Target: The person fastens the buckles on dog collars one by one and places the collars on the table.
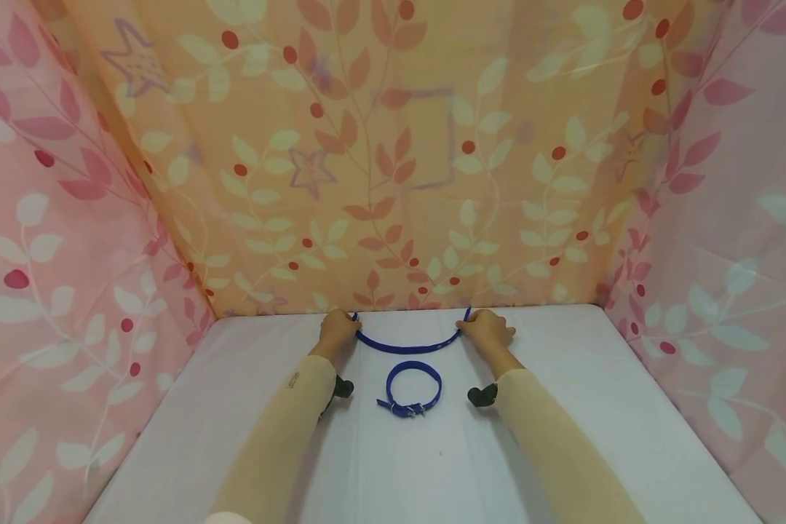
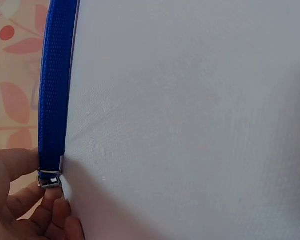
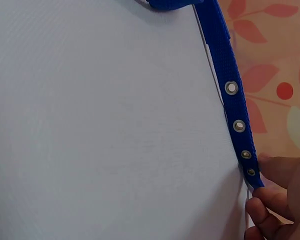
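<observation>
A blue collar (image 1: 406, 350) is unfastened and hangs in a shallow curve between both hands, near the far edge of the white table. My left hand (image 1: 338, 329) pinches one end between thumb and fingers; the left wrist view shows a metal buckle (image 2: 50, 181) there. At the other end, my right hand (image 1: 487, 331) pinches the tip, just past several metal eyelets (image 3: 231, 88). Closer to me, a second blue collar (image 1: 402, 411) lies buckled in a round loop on the table, its buckle side toward me.
White cloth covers the table (image 1: 393, 480). A floral curtain (image 1: 367, 182) stands behind its far edge, with pink floral curtains along the left (image 1: 52, 291) and right (image 1: 747, 291) sides. Dark wrist-worn devices (image 1: 483, 395) sit on the inner side of each sleeve.
</observation>
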{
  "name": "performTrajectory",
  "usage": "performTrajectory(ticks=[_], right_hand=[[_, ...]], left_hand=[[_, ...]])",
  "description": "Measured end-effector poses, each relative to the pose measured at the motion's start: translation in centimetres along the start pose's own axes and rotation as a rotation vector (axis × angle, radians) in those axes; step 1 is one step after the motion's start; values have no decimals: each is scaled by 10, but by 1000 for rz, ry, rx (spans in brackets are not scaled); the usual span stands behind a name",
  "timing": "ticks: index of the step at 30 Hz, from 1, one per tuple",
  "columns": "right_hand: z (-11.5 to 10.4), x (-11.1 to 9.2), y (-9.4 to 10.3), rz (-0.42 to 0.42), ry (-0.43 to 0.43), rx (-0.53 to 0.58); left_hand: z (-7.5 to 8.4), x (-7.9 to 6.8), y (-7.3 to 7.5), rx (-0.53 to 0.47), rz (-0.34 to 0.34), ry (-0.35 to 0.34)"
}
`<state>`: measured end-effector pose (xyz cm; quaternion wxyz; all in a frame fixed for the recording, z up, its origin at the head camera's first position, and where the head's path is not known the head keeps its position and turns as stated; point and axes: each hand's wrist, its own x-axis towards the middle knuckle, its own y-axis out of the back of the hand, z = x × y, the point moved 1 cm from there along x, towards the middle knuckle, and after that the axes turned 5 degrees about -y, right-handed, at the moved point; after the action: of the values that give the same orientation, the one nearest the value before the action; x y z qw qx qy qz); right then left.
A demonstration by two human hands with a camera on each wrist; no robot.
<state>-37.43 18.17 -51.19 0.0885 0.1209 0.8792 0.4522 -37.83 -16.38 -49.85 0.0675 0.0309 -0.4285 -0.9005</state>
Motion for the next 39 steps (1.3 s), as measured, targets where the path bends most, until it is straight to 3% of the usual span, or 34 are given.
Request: performTrajectory(ticks=[7,12,17,25,32,39], right_hand=[[-9,-3,-4,19,-14,57],[-12,-6,-6,31,-2,236],[-18,-9,-2,40,46,409],[-29,-14,21,85,226,580],[-33,-25,37,-8,304,615],[-36,-48,47,-44,399,624]], left_hand=[[2,-7,7,-36,26,-7],[-10,6,-1,-146,59,-23],[-13,7,1,-294,96,-99],[1,-6,26,-305,191,-292],[7,-20,47,-370,237,-375],[14,-49,65,-440,251,-446]])
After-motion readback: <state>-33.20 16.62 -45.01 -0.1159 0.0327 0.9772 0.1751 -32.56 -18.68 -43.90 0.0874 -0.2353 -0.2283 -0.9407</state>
